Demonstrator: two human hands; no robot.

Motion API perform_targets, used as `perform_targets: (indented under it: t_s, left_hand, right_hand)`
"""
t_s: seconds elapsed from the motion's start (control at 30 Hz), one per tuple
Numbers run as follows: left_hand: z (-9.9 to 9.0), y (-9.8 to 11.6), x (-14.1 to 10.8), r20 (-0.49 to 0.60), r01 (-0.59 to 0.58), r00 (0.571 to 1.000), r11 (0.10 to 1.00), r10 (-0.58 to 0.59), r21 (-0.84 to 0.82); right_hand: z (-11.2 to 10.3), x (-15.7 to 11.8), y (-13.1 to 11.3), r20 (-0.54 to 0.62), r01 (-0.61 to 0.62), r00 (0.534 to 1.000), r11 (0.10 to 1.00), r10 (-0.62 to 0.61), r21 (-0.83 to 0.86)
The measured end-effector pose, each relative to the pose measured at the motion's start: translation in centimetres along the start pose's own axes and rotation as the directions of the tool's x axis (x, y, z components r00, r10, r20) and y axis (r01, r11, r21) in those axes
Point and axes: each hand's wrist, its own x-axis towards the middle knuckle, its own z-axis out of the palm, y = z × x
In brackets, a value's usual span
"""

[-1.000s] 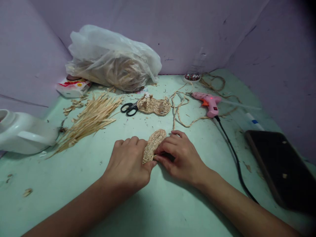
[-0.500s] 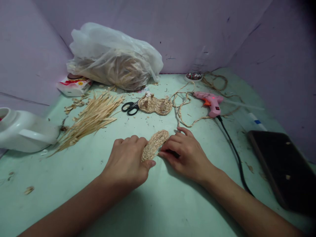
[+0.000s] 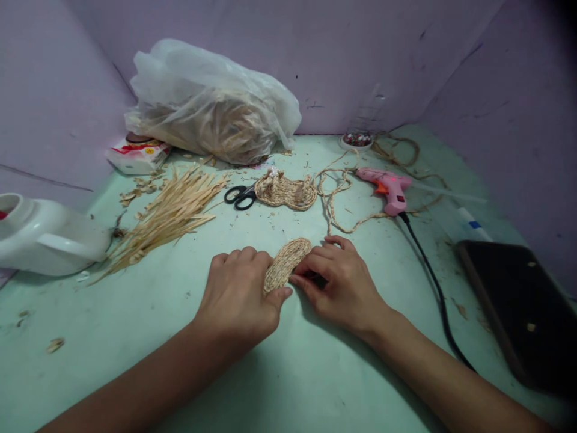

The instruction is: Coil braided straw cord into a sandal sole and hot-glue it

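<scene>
A small oval sole of coiled, braided straw (image 3: 288, 260) is tilted up off the table between my hands. My left hand (image 3: 243, 291) is closed on its left edge, thumb at the lower end. On the other side my right hand (image 3: 338, 282) pinches at the sole's right edge, where the braided cord (image 3: 330, 210) runs in under the fingers; the fingertips partly hide the contact. Beyond them lies a finished-looking woven slipper (image 3: 288, 191) with small white beads, touching black-handled scissors (image 3: 241, 197). A pink glue gun (image 3: 387, 187) with a red light lies at the right.
Loose straw strips (image 3: 166, 210) spread at the left beside a white plastic jug (image 3: 49, 234). A plastic bag (image 3: 211, 108) and a small box (image 3: 137, 157) stand at the back. A dish of beads (image 3: 357, 141), a black cable (image 3: 428, 276) and a dark phone-like slab (image 3: 518, 307) are rightward.
My left hand has shifted slightly right, its thumb nearer my right fingers. The sole has turned a little and looks narrower. The whole view has moved slightly.
</scene>
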Motion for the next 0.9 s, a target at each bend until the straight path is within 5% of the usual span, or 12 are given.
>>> perform_targets:
  t_s: [0.23,0.47,0.9]
  left_hand:
    - [0.2,-0.1,-0.1,-0.038,-0.002,0.999,0.999,0.003,0.033]
    - [0.0,-0.1,0.1,-0.038,-0.011,0.999,0.998,0.013,0.061]
    - [0.3,-0.2,0.0,-0.079,-0.029,0.996,0.998,0.033,0.059]
  right_hand:
    - [-1.0,-0.2,0.3,0.093,0.079,0.993,0.994,-0.072,-0.079]
    - [-1.5,-0.8,0.2,0.014,0.096,0.995,0.97,-0.095,-0.224]
    - [0.1,-0.7,-0.7,-0.093,-0.317,0.948,0.937,0.306,-0.149]
